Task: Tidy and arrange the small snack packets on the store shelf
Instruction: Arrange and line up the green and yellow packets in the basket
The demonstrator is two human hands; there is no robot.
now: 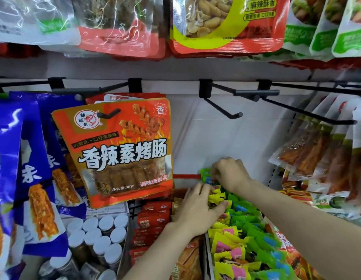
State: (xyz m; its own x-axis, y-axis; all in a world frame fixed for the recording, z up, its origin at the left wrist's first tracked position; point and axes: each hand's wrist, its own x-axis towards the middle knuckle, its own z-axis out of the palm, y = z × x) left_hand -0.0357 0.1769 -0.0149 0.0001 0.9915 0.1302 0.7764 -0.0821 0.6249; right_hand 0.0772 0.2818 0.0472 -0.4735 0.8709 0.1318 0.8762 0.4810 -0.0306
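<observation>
Yellow packets (215, 197) gripped by left hand (197, 207) | right hand (230, 174) pinches green packets (207, 175) | orange bag (123, 150) (hanging) just left

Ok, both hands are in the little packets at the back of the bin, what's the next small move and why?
Probably set the yellow packets that the left hand grips upright into their row. The right hand pinches the green packets at the back, and the yellow ones nearer the front lie jumbled.

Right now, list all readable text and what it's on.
Orange packet: "香辣素烤肠"
Same, logo: "新旺龙"
Same, corner: "香"
Same, bottom: "净含量:38克", "调味面制品"
Peanut bag: "麻辣酥香"
Blue bags, red packets, small packets in both hands: too blurred to read.
</observation>
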